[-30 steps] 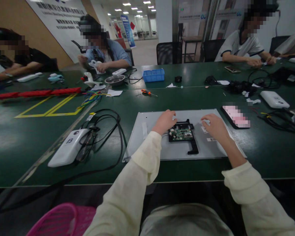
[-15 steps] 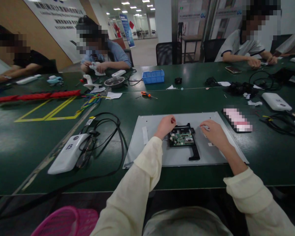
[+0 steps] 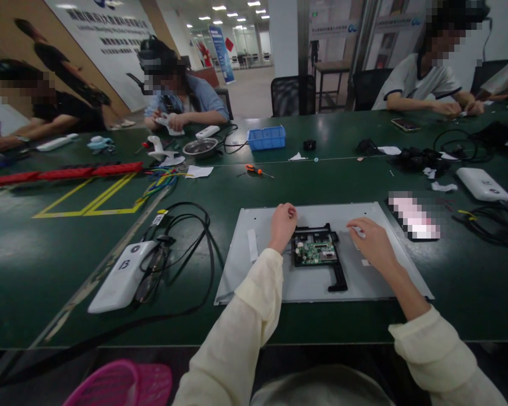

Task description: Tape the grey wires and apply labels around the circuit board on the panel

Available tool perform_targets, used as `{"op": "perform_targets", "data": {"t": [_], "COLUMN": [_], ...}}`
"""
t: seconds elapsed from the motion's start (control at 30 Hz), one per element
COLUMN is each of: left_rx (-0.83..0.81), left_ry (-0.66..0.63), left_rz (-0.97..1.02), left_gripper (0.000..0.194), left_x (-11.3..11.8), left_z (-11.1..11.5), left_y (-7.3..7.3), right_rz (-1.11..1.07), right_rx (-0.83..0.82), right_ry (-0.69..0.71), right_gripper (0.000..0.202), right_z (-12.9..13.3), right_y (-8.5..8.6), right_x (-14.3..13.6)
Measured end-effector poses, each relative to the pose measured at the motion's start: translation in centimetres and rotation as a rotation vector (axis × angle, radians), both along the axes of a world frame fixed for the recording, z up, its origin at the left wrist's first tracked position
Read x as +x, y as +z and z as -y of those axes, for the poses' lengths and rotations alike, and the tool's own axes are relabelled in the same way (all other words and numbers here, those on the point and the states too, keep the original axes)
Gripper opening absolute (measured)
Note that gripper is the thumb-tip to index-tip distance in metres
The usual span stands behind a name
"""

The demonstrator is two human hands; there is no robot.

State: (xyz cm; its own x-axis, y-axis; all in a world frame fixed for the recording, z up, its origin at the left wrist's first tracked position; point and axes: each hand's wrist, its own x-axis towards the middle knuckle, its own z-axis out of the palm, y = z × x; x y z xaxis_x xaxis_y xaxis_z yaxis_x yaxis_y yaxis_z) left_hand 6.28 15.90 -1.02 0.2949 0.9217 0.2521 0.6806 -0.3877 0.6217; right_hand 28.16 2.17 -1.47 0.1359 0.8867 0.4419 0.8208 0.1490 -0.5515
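A grey flat panel (image 3: 266,285) lies on the table in front of me. On it sits a black plastic frame (image 3: 337,277) with a green circuit board (image 3: 315,252) inside. My left hand (image 3: 283,226) is closed, its fingers curled together beside the frame's upper left corner; whatever they may hold is hidden. Over the panel, to the right of the frame, hovers my right hand (image 3: 369,239). Its thumb and forefinger are pinched together, and anything between them is too small to name. A white strip (image 3: 252,245) is on the panel's left part.
Left of the panel lie a white power bank (image 3: 121,277) and looped black cable (image 3: 207,225). A phone (image 3: 412,217) is at the right. Beyond are an orange-handled screwdriver (image 3: 254,170), a blue basket (image 3: 266,138) and a metal bowl (image 3: 201,148). Several people sit around the table.
My left hand has shifted slightly left along the frame's upper corner. The right hand stays pinched in nearly the same place. The view has tilted up a little, and a standing person appears at back left.
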Motion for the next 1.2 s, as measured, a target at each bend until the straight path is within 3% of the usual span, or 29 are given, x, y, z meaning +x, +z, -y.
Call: {"op": "perform_targets", "data": {"t": [0.3, 0.6, 0.93, 1.2], "left_rx": [0.015, 0.096, -0.022, -0.012], "left_ry": [0.016, -0.223, -0.232, -0.213], "left_rz": [-0.005, -0.235, -0.169, -0.165], "left_gripper": [0.04, 0.04, 0.051, 0.044], "left_x": [-0.7, -2.0, -2.2, -2.1], "left_z": [1.8, 6.5, 7.3, 7.5], "left_y": [0.8, 2.7, 0.8, 0.8], "right_rz": [-0.047, -0.132, -0.158, -0.114], "right_rx": [-0.013, -0.005, -0.014, -0.044], "right_ry": [-0.007, -0.08, -0.09, -0.102], "right_gripper": [0.019, 0.029, 0.033, 0.032], "right_z": [-0.2, -0.2, 0.0, 0.3], "right_y": [-0.5, -0.6, -0.9, -1.5], "right_x": [0.1, 0.2, 0.2, 0.5]}}
